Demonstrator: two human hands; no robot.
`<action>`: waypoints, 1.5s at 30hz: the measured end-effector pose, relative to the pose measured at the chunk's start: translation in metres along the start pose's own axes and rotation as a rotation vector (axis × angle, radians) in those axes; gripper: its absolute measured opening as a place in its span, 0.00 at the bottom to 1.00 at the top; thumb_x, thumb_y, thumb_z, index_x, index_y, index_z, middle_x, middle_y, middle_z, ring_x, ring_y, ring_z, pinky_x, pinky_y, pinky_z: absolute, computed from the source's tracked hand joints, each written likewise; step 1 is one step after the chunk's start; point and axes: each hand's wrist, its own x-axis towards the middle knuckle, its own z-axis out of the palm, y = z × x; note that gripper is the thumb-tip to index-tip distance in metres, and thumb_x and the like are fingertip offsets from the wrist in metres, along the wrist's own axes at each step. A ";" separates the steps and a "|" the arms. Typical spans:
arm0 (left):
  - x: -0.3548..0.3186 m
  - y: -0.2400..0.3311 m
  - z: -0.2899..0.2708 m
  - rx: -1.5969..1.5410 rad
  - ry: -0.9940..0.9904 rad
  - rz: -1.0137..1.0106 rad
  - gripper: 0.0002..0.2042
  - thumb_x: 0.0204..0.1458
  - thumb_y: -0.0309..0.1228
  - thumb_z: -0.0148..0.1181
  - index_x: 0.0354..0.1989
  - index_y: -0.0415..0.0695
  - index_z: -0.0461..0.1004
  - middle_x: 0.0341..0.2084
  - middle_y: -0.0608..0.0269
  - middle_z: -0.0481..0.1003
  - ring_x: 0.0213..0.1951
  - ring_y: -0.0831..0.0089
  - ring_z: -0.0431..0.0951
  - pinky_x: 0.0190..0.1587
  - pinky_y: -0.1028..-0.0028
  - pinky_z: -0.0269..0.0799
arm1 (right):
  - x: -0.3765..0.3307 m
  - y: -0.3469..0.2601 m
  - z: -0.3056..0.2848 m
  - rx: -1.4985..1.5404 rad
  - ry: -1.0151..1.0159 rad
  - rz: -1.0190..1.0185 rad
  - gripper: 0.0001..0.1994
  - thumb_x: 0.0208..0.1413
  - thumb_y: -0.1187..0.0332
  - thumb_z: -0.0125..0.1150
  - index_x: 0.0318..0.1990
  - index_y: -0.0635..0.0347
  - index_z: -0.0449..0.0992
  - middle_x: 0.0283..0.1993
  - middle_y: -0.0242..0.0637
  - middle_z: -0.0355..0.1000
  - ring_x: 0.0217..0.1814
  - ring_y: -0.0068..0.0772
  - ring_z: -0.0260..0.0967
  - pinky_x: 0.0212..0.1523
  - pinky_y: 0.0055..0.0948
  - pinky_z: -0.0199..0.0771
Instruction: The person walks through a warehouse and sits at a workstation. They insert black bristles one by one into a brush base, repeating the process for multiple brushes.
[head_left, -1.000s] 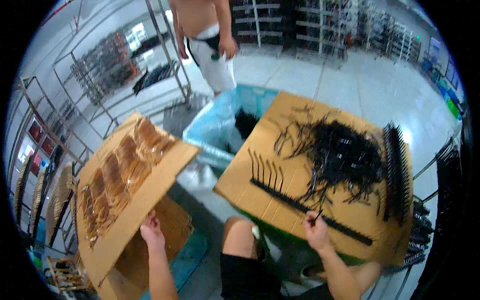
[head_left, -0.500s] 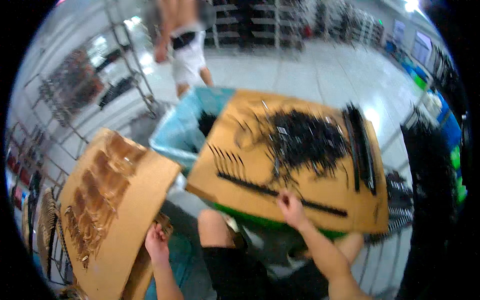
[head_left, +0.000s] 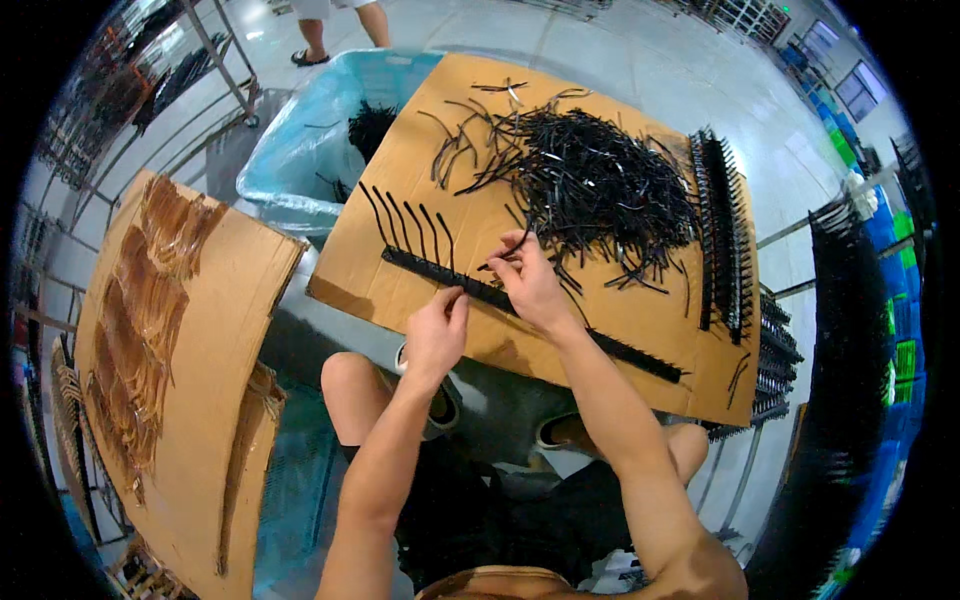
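A large cardboard sheet [head_left: 610, 330] lies across my lap as a work surface. On it rests a long black strip [head_left: 412, 262] with a few black hooks standing up from its left end. My left hand [head_left: 437, 332] pinches the strip's edge near its middle. My right hand [head_left: 528, 282] is just right of it, fingers closed on a single black hook [head_left: 497, 262] over the strip. Beyond the hands sits a tangled pile of loose black hooks [head_left: 600, 180]. Two filled hook strips [head_left: 724, 235] lie along the sheet's right side.
A second cardboard sheet [head_left: 215, 330] carrying amber-brown hooks [head_left: 140, 300] leans at my left. A blue plastic-lined bin [head_left: 300, 150] with black hooks stands behind the work sheet. Another person's legs [head_left: 345, 18] are at the top. Racks of black parts [head_left: 850, 330] line the right.
My left hand left the amber-hook cardboard and came to the black strip. My right hand moved up along the strip toward the pile. The view swung closer over the work sheet.
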 end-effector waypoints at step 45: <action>0.045 -0.025 0.044 0.200 0.212 0.268 0.08 0.54 0.33 0.59 0.33 0.41 0.73 0.27 0.53 0.75 0.30 0.51 0.76 0.31 0.60 0.71 | 0.140 0.015 -0.018 -0.782 -0.379 -0.036 0.12 0.55 0.72 0.51 0.46 0.62 0.73 0.45 0.49 0.74 0.49 0.51 0.70 0.50 0.42 0.70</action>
